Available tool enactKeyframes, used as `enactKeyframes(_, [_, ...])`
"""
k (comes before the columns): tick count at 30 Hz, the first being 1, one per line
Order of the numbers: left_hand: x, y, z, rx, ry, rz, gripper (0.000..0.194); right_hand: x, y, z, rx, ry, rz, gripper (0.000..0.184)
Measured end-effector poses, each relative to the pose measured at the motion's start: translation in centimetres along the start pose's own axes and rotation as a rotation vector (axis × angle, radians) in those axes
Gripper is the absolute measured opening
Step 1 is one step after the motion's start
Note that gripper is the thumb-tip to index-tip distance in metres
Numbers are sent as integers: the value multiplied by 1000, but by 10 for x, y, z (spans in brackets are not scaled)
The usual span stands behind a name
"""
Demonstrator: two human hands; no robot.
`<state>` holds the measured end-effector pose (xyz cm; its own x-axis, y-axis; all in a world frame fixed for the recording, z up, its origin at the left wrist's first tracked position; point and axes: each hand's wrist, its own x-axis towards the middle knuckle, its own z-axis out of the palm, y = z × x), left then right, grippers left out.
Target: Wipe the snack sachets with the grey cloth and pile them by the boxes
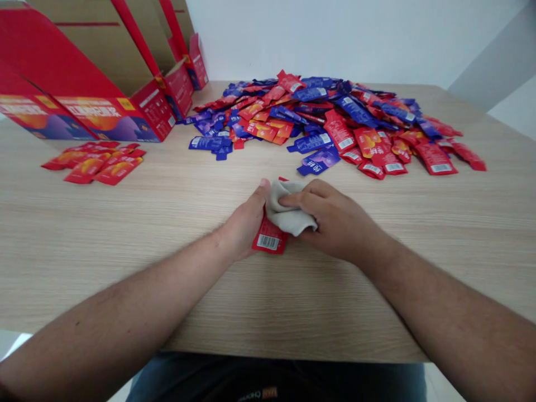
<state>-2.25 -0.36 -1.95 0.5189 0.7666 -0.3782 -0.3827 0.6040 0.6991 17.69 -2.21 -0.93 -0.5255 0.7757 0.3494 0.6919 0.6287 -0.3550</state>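
Observation:
Close to the middle of the table, my left hand (247, 223) grips a red sachet (270, 241) by its left side, barcode face up. My right hand (335, 218) is closed on a pale grey cloth (291, 209), which lies pressed against the upper part of the sachet. The cloth hides much of the sachet; only its lower end with the barcode and a small red corner at the top show. Just beyond my hands lies a purple sachet (320, 161) at the near edge of a large pile.
A wide pile of red and purple sachets (355, 111) spreads along the back. On the left lies a small group of red sachets (90, 167), printed side up. Behind them stand several open red cardboard boxes (113, 114). The wooden table (104, 234) meets a white wall.

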Motion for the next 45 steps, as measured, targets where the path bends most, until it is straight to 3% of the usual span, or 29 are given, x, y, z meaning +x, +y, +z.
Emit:
enactKeyframes(4, [-1,3,2,21,20,-65,75,0,-1,1,-57,75,65,46])
enactKeyframes(11, [-4,8,11,-68,166,-109,77,-6,-30,8,-38,-84,-67,39])
enactKeyframes(18, [-1,18,12,-137,376,77,62,-5,-20,4,-57,-205,-205,33])
enactKeyframes(26, [-8,10,16,-47,244,35,58,0,-4,-1,-113,-12,-26,49])
enactKeyframes(31, [-16,2,17,119,194,-157,63,1,4,0,-136,231,91,41])
enactKeyframes(33, [-15,2,16,94,180,-129,64,0,-2,1,-105,221,80,42])
enactKeyframes(38, [-9,7,12,-11,110,-76,72,-4,-20,5,18,-84,-84,40])
enactKeyframes(42, [-13,15,10,-27,110,-55,67,1,0,3,-38,82,68,44])
enactKeyframes(45, [-16,22,9,-76,151,-80,51,5,21,1,-39,205,139,39])
